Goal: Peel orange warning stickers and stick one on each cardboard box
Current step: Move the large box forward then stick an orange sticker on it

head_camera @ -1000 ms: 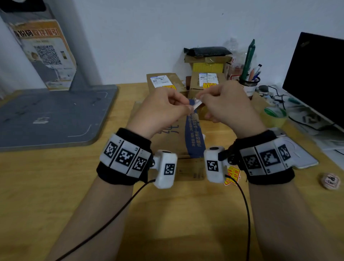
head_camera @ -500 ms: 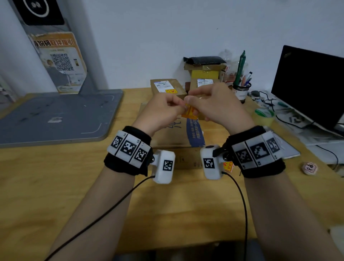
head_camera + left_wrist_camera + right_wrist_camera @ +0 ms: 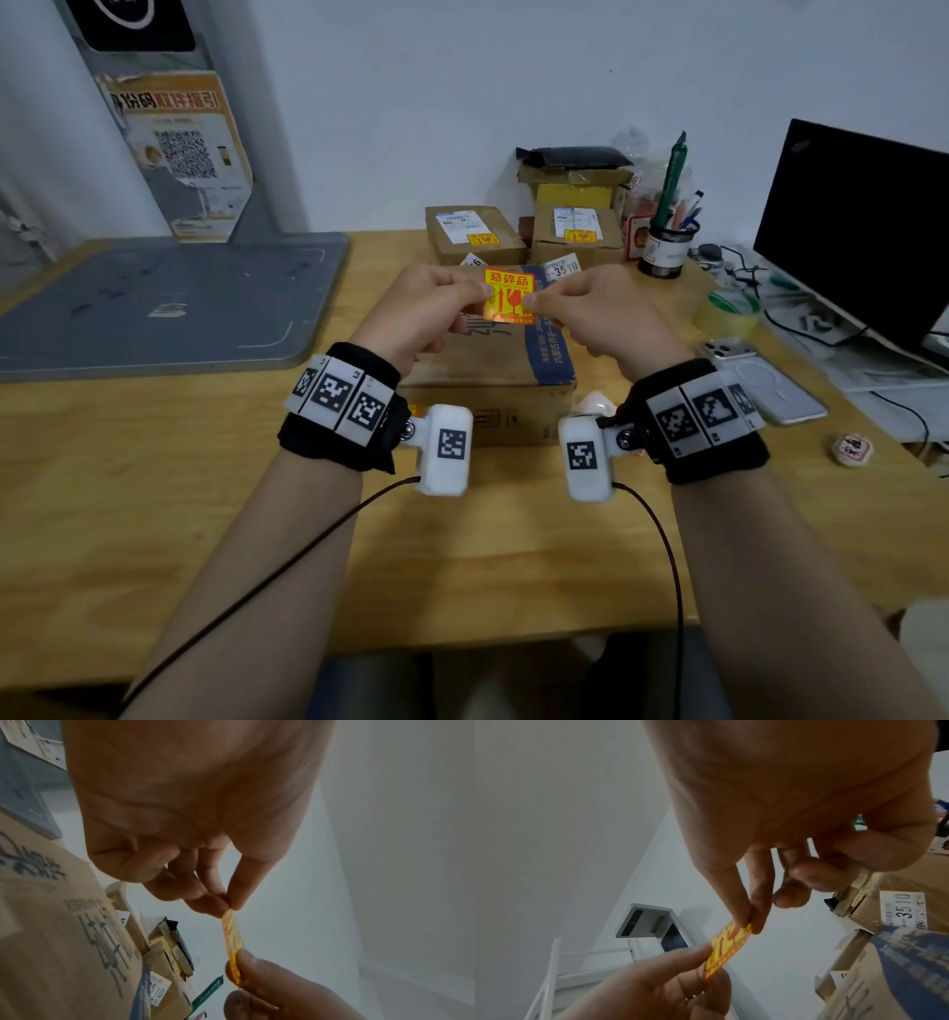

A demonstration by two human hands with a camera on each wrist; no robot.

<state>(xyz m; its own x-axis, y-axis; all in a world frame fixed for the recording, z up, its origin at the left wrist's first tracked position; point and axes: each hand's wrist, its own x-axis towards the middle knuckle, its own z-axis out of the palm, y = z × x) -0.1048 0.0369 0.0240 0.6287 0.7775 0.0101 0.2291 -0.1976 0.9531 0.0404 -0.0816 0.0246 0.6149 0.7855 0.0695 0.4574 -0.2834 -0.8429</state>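
The left hand [image 3: 426,313] pinches the left edge of the orange sticker [image 3: 509,297]; the right hand [image 3: 601,313] pinches its right edge. The sticker is held flat, facing the person, directly above the large cardboard box [image 3: 493,370] at the table centre. Judgement: placement is straight down; both hands are equally near.
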